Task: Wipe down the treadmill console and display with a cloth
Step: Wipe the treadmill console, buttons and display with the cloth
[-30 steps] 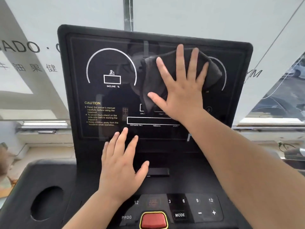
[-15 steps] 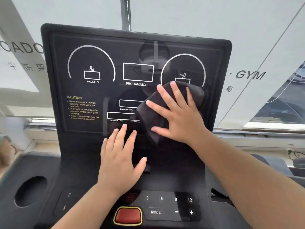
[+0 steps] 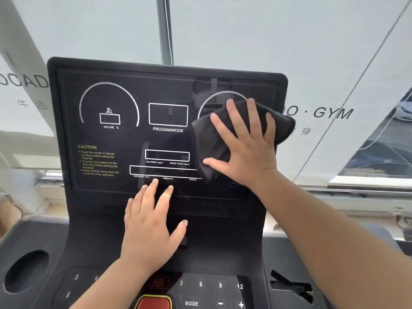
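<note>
The black treadmill display (image 3: pixel 124 143) stands upright before me, printed with white dials, boxes and a yellow caution text. My right hand (image 3: pixel 246 148) presses a dark grey cloth (image 3: pixel 208 143) flat against the display's right side, fingers spread, over the right dial. The cloth overhangs the display's right edge. My left hand (image 3: pixel 151 224) rests flat with straight fingers on the lower middle of the console, fingertips at the display's bottom edge. Below lies the button panel (image 3: pixel 211 286) with numbers, MODE, minus, plus and a red stop button (image 3: pixel 153 303).
A round cup holder (image 3: pixel 25 272) sits in the console's left wing, a slotted recess (image 3: pixel 292 286) in the right wing. Behind the console hangs a frosted window with GYM lettering (image 3: pixel 332 112) and a grey vertical frame bar (image 3: pixel 165 30).
My right hand slid the cloth from the display's upper middle down and then across to the right side, now overhanging the edge. My left hand stayed flat on the console.
</note>
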{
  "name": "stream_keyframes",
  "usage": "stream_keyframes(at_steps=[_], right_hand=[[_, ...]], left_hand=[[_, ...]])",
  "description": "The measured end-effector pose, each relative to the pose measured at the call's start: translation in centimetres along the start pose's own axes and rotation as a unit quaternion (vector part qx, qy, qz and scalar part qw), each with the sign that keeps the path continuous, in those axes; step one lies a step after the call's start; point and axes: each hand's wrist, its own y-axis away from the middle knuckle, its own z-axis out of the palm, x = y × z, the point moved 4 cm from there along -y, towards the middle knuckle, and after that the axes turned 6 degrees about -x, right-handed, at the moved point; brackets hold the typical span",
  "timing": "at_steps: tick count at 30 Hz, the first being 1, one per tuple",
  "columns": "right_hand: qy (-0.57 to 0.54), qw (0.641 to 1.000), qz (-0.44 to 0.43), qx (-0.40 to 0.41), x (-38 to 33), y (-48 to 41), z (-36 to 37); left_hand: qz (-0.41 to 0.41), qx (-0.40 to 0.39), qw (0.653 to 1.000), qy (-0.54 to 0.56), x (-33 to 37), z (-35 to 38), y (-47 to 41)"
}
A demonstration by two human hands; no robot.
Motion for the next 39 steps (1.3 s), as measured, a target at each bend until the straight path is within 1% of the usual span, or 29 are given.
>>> stream_keyframes(at_steps=[3, 5, 8, 10, 11, 13, 15, 18, 20, 25, 31, 35, 36, 37, 39], right_hand=[[0.015, 0.999, 0.017, -0.032, -0.1, 2.6, 1.4], [0.013, 0.999, 0.011, -0.047, -0.2, 4.0, 2.2], [0.013, 0.998, -0.041, -0.036, 0.1, 4.7, 2.5], [0.020, 0.996, -0.083, -0.018, 1.2, 3.1, 1.7], [0.025, 0.996, -0.090, -0.011, 1.9, 1.5, 1.0], [0.026, 0.997, -0.071, 0.004, 3.6, -2.3, -0.9], [0.019, 0.999, -0.035, 0.001, 4.7, -5.5, -2.5], [0.013, 1.000, 0.010, -0.005, 4.6, -6.9, -3.0], [0.009, 1.000, 0.015, -0.004, 3.6, -5.7, -2.3], [0.003, 0.999, -0.040, -0.017, -0.1, 1.7, 1.4], [-0.003, 0.996, -0.069, -0.063, -2.2, 11.4, 5.7], [0.010, 0.992, -0.116, -0.048, -0.6, 11.2, 5.5], [0.011, 0.993, -0.114, -0.038, 0.2, 10.4, 4.9], [0.010, 0.995, -0.099, -0.029, 1.0, 9.2, 4.2], [0.000, 0.999, -0.040, -0.020, 2.6, 6.5, 2.7]], left_hand=[[-0.004, 0.002, 1.000, -0.003, 0.1, 0.0, 0.0], [-0.006, 0.003, 1.000, -0.004, 0.3, 0.2, 0.1], [0.001, 0.008, 1.000, -0.006, 1.0, 0.5, 0.0], [0.012, 0.012, 1.000, -0.010, 1.7, 0.6, -0.1], [0.019, 0.014, 1.000, -0.011, 2.0, 0.7, -0.2], [0.026, 0.018, 0.999, -0.011, 2.5, 0.9, -0.3], [0.027, 0.020, 0.999, -0.011, 2.7, 1.0, -0.4], [0.025, 0.024, 0.999, -0.011, 2.9, 1.0, -0.4], [0.026, 0.024, 0.999, -0.015, 2.8, 1.2, -0.2], [0.039, 0.002, 0.999, -0.021, 2.2, 2.8, 1.3], [0.046, -0.035, 0.997, -0.045, 2.2, 4.6, 3.1], [0.045, -0.041, 0.997, -0.050, 2.0, 4.8, 3.3], [0.045, -0.043, 0.997, -0.052, 2.0, 4.8, 3.4], [0.044, -0.046, 0.996, -0.055, 1.9, 4.9, 3.6], [0.041, -0.052, 0.996, -0.059, 1.8, 5.1, 3.9]])
